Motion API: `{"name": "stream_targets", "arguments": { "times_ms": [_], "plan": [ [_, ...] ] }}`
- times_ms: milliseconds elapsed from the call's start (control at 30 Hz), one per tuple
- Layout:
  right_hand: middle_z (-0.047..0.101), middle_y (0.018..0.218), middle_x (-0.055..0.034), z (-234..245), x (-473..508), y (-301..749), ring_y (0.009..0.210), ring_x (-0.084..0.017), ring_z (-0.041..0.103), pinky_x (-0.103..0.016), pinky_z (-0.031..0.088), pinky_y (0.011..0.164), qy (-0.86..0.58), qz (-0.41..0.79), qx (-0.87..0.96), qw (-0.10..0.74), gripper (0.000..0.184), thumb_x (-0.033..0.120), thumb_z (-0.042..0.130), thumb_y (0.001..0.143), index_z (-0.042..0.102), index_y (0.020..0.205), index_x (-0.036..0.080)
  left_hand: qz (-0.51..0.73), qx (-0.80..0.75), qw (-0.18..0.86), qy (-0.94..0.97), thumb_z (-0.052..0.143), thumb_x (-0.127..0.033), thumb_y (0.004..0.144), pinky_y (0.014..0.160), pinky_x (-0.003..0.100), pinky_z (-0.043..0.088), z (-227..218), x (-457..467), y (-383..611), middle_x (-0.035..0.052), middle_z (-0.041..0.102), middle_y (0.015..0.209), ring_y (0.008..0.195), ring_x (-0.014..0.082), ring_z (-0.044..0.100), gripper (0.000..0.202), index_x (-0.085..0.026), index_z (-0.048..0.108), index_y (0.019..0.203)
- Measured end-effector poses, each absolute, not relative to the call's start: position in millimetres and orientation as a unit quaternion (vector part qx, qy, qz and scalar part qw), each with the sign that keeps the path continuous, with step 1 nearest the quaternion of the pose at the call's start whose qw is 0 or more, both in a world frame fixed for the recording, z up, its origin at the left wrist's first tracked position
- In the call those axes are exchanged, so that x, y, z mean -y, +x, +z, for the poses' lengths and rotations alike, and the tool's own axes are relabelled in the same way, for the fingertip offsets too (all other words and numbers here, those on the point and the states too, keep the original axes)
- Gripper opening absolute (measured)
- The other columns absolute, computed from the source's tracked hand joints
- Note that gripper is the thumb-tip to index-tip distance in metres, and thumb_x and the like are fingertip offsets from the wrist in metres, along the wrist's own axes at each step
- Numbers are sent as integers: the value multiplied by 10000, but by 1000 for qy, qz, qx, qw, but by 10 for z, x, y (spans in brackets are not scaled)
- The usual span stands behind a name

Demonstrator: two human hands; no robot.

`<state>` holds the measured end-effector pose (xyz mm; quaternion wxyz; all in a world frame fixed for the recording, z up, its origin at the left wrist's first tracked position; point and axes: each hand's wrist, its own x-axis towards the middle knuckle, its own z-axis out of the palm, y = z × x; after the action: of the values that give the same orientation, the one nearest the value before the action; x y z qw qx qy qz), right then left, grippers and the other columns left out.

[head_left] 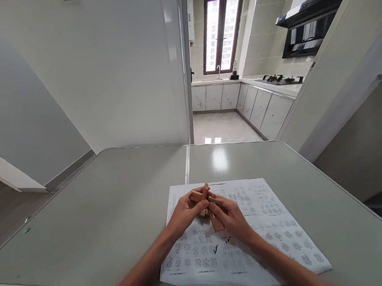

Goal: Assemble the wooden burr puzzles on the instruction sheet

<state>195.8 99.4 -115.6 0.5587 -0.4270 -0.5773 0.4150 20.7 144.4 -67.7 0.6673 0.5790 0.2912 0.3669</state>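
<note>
Both hands meet over a printed sheet on the grey table. Between them is a wooden interlocking puzzle made of several brown bars crossing each other. My left hand pinches the bars from the left, fingers closed on them. My right hand grips the puzzle from the right and below; one bar sticks out downward under its fingers. The puzzle is held just above the sheet.
The sheet shows rows of small puzzle diagrams. The folding table has a seam down its middle. A white wall stands behind the table; to the right an open kitchen with cabinets, a stove and a window.
</note>
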Motion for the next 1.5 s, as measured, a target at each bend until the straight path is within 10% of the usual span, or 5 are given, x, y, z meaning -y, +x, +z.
{"name": "stream_targets", "arguments": {
  "times_ms": [733, 900, 1100, 1233, 1500],
  "plan": [
    [659, 911, -47, -1124, -995, 1971, 759, -192, 590, -309, 485, 672, -438, 415, 573, 554, 376, 534, 591, 997, 760, 1133, 227, 400, -330, 603, 607, 622, -550, 979, 1059, 406, 519, -637, -1473, 194, 127, 728, 1328, 1185, 289, 693, 446, -191, 725, 1223],
    [693, 914, -61, -1047, -993, 2007, 838, -218, 608, -330, 500, 761, -468, 420, 532, 567, 463, 605, 548, 998, 764, 933, 201, 461, -357, 610, 536, 605, -605, 966, 924, 332, 557, -712, -1541, 189, 127, 746, 1233, 1055, 240, 700, 491, -167, 724, 1152],
    [738, 1064, -83, -1054, -1034, 2076, 955, -268, 636, -359, 521, 828, -491, 468, 428, 597, 488, 649, 666, 898, 758, 1107, 217, 422, -354, 659, 513, 601, -662, 935, 490, 225, 451, -729, -1525, 208, 113, 730, 1015, 602, 117, 590, 556, -133, 674, 1091],
    [733, 1007, -59, -1086, -1058, 2108, 827, -230, 636, -319, 525, 716, -490, 507, 362, 610, 560, 598, 713, 869, 686, 1289, 229, 399, -351, 671, 517, 608, -658, 930, 445, 212, 341, -727, -1502, 225, 69, 711, 948, 480, 54, 442, 546, -146, 660, 1111],
    [669, 863, -31, -1133, -1105, 2120, 732, -190, 565, -273, 464, 617, -468, 555, 346, 594, 415, 588, 764, 833, 739, 1010, 213, 366, -386, 656, 535, 585, -677, 931, 466, 222, 237, -672, -1495, 218, 22, 671, 820, 499, 64, 397, 522, -169, 644, 1033]
  ]
}}
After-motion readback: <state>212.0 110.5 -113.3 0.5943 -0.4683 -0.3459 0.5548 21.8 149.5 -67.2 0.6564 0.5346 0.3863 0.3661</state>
